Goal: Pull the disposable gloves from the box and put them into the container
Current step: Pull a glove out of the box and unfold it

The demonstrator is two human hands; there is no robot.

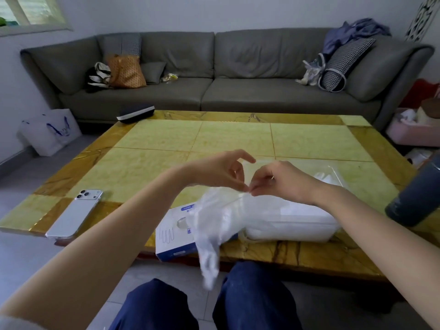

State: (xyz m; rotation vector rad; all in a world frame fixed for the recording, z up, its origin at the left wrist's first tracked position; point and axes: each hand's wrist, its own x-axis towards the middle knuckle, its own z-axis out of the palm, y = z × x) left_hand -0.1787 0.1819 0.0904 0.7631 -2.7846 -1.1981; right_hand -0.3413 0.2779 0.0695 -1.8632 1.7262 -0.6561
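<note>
A long grey sofa point(214, 75) stands against a pale wall point(214, 13), with checked cushions, an orange bag point(126, 71) and heaped blue clothes point(354, 32) on it. A window point(31, 10) sits high at the left. In front is a low bench point(238, 136) of yellow-green stone panels edged in amber. The floor point(21, 177) is grey tile; a white shopping bag point(51, 132) stands on it by the left wall

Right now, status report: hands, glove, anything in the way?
Left hand and right hand both pinch glove at top edge. Glove hangs over box, not yet in container. Nothing between glove and container.
</note>
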